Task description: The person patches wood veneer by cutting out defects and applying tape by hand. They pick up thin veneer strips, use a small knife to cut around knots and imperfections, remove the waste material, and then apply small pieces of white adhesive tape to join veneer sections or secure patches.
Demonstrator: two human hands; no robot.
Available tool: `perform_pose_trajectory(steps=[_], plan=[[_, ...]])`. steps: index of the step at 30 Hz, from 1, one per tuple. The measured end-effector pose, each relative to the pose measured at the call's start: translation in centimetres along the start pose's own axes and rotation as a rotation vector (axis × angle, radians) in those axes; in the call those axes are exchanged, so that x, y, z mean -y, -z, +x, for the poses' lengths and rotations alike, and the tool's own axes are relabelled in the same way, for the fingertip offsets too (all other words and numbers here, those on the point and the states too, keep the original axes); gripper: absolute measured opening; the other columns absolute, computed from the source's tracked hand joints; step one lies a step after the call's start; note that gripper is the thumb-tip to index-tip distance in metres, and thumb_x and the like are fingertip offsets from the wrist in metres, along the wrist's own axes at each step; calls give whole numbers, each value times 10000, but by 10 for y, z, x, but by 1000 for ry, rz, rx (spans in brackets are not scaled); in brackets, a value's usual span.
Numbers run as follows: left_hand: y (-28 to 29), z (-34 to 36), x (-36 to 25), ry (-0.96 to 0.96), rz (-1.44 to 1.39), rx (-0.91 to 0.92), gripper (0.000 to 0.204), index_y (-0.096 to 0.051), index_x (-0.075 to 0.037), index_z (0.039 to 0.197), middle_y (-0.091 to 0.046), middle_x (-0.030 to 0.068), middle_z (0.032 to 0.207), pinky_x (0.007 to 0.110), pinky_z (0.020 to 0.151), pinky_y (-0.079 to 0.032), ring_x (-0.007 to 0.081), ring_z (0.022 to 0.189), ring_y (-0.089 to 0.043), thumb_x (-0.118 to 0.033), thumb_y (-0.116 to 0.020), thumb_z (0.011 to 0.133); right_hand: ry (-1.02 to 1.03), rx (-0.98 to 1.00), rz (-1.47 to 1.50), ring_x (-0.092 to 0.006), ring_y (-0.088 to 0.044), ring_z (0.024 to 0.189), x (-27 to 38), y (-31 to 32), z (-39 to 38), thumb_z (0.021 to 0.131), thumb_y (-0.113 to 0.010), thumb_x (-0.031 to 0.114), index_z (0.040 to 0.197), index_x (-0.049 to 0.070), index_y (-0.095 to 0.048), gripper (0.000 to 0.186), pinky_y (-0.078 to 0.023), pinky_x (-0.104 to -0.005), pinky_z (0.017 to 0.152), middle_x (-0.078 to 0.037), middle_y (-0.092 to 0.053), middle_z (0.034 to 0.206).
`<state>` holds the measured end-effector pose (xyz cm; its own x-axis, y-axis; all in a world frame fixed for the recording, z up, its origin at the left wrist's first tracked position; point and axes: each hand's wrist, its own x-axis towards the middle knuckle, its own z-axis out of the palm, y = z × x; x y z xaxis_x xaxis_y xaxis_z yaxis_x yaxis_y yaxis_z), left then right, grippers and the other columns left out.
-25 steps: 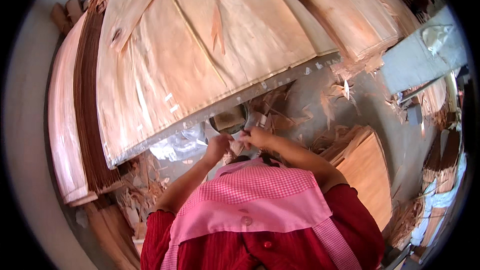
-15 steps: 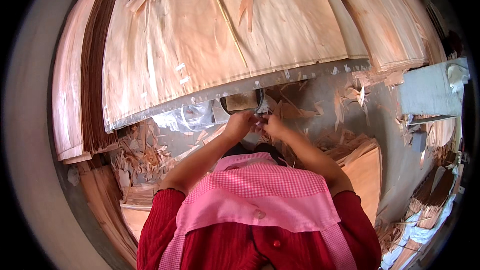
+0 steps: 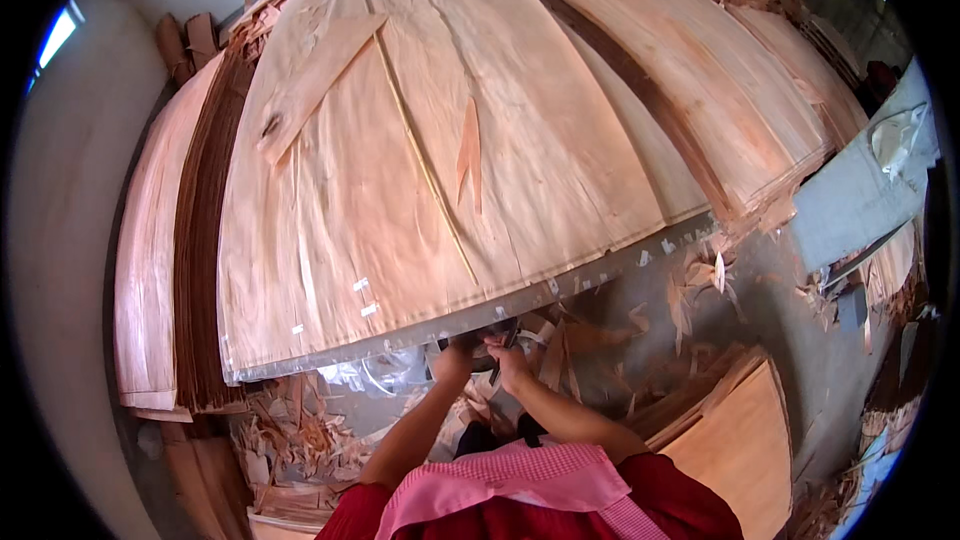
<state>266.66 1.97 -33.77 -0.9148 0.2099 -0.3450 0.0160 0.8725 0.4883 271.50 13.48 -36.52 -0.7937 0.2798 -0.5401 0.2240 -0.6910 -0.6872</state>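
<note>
A broad wood veneer sheet [image 3: 420,190] lies over the table before me, with a thin yellowish stick [image 3: 418,155] and a torn veneer strip [image 3: 469,155] on top. Just below the table's near edge [image 3: 400,340] are both my hands, close together. My right hand [image 3: 513,362] is closed around a dark, narrow object [image 3: 496,371] whose kind I cannot make out. Beside it, my left hand [image 3: 454,362] has its fingers curled in, partly hidden; what they hold does not show.
Stacked veneer sheets stand left [image 3: 165,250] and right [image 3: 690,60] of the table. Veneer scraps [image 3: 295,430] and a clear plastic bag [image 3: 375,372] lie below its edge. A veneer pile [image 3: 735,445] is at my right, with a pale bluish board [image 3: 865,190] beyond.
The view has tilted up, so the table edge sits lower and the far wall shows. My hands have moved slightly apart, and the dark narrow object now shows at my right hand.
</note>
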Motion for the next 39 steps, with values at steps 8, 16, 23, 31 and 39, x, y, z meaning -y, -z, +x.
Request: perform_pose_trajectory(steps=[8,16,23,31,39], plan=[[191,-257,411,977,688,-115,188,-629,-91,918,-653,120,884,324,674,-523,239,802,-651,-225,-592,792,7,64,54,-144,-538,939,-3,-12,-5,745,-563,-28,876,56,-583,157,-423,-271,830,-53,-610,983],[228,-355,504,992,-297,-665,266,-609,-38,936,-628,169,881,384,658,-496,275,807,-622,-260,-523,816,183,389,-701,-160,-577,874,48,-109,-131,821,-553,77,1035,33,-581,220,-488,-304,721,-72,-602,1020],[247,-241,390,-43,-294,108,160,-599,-44,918,-626,166,819,371,645,-468,282,723,-612,-104,-508,800,653,417,-489,-172,-557,957,52,-321,-149,859,-519,149,1046,-5,-599,254,-418,-321,869,-86,-605,1051],[404,-271,387,-397,-542,-272,97,-590,-46,860,-641,73,766,263,595,-471,142,674,-606,-32,-638,776,55,1140,-1023,-97,-557,847,-185,-413,-250,856,-574,234,1065,-16,-586,326,-428,-259,776,-50,-634,914],[471,-307,483,-86,-478,-433,112,-573,-37,860,-621,62,737,264,587,-465,135,649,-584,-28,-637,768,-153,1325,-830,-104,-569,621,-290,-526,-247,876,-531,170,956,-21,-567,210,-474,-258,594,-55,-607,710]])
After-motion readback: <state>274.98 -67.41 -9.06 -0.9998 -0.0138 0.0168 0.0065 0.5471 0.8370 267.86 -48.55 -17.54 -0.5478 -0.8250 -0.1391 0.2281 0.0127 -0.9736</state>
